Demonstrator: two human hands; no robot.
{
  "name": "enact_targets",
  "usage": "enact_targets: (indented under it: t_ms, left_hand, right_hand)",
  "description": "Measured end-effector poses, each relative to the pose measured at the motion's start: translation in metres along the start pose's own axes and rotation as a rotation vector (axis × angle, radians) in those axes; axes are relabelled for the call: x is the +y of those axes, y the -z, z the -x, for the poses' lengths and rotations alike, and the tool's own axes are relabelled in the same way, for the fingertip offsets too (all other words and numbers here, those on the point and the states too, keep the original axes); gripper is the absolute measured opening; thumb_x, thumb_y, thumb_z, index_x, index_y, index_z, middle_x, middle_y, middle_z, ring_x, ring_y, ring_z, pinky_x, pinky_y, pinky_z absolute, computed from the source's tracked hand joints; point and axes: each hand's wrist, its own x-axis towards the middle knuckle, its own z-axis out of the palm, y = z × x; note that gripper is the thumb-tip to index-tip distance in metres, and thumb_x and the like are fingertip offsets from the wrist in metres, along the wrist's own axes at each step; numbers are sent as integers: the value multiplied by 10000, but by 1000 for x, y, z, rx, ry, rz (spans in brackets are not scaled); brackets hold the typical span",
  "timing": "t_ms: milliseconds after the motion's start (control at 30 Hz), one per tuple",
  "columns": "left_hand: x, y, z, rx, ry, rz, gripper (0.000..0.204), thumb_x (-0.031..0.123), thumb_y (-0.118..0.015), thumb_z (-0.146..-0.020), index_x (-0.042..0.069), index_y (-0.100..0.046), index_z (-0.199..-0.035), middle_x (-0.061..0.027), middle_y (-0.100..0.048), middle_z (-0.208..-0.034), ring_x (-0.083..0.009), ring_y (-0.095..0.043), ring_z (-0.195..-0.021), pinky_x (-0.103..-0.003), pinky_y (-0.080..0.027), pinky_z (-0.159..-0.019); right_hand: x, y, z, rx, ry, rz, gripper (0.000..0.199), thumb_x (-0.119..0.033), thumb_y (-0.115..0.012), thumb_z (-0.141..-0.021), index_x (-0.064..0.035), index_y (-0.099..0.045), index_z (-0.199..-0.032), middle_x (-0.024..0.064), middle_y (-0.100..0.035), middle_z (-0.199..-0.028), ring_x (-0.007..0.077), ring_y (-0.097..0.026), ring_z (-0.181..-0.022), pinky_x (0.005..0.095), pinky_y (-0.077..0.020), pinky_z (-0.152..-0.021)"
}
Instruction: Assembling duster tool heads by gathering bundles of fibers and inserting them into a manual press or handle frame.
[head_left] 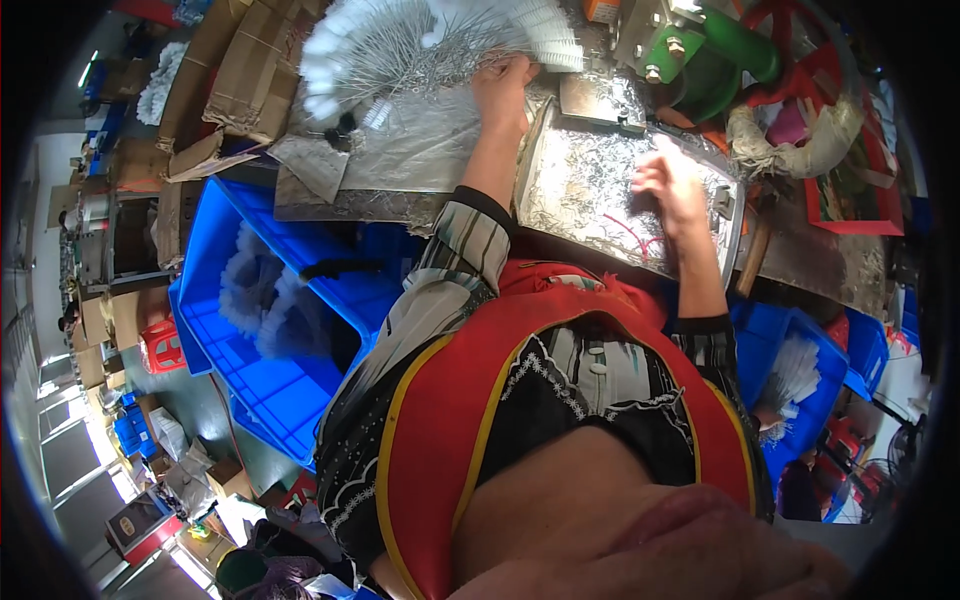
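Observation:
A large fanned pile of white bristle brushes with thin wire stems point(430, 50) lies on the bench ahead of me. My left hand point(505, 90) is at the pile's right side, its fingers closed among the stem ends; what they pinch is hidden. To the right, a shallow metal tray point(527, 165) is strewn with shiny wire scraps. Over it hangs my right hand point(672, 188), fingers loosely bent and apart, with nothing visible in them. Strong light washes out its fingertips. Beneath that hand, a thin red cord point(630, 232) lies in the tray.
Beyond the tray stands a machine with a green metal part point(740, 50) and a red wheel. A wooden handle point(753, 258) lies by the tray's right edge. Blue bins point(290, 390) holding white brushes flank me. Cardboard boxes point(245, 75) stand at the far left.

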Motion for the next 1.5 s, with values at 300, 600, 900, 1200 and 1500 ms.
enact_targets:
  t_ms: [300, 600, 900, 1200, 1500]
  left_hand:
    - [31, 44, 10, -261, 75, -1089, 479, 342, -587, -702, -32, -539, -999, -144, -572, -919, -209, -546, -822, -298, -422, -718]
    - [153, 46, 47, -101, -6, -1176, 210, 241, -581, -710, 35, -615, -685, -29, -579, -591, -70, -506, -564, -218, -390, -530]
    - [73, 46, -15, -301, -45, -1662, 403, 349, -443, -756, 4, -549, -934, -217, -568, -856, -347, -523, -834, -418, -379, -774]
    - [91, 34, 68, -420, -147, -1167, 277, 195, -471, -778, -18, -562, -930, -141, -585, -819, -244, -525, -828, -330, -395, -740]
    - [86, 66, 69, -39, 5, -675, 292, 91, -392, -790, -40, -460, -1043, -122, -538, -913, -192, -528, -786, -292, -443, -695]
  right_hand:
    - [22, -158, -98, -290, -245, -641, 573, -359, -587, -722, -46, -361, -1145, 180, -492, -1006, 284, -488, -894, 390, -402, -801]
    - [50, -170, -121, -330, -278, -933, 402, -290, -588, -729, -61, -470, -1038, 103, -521, -1002, 245, -499, -905, 415, -409, -787]
    - [37, -168, -103, -358, -312, -730, 321, -250, -629, -708, -56, -534, -945, 47, -577, -862, 155, -547, -771, 268, -450, -660]
    - [41, -134, -57, -313, -205, -389, 263, -222, -619, -674, -41, -621, -865, 79, -582, -926, 165, -522, -869, 253, -395, -751]
    - [10, -88, 33, -629, -416, -97, 155, -95, -656, -592, 20, -588, -672, 101, -580, -621, 146, -544, -512, 262, -419, -437]
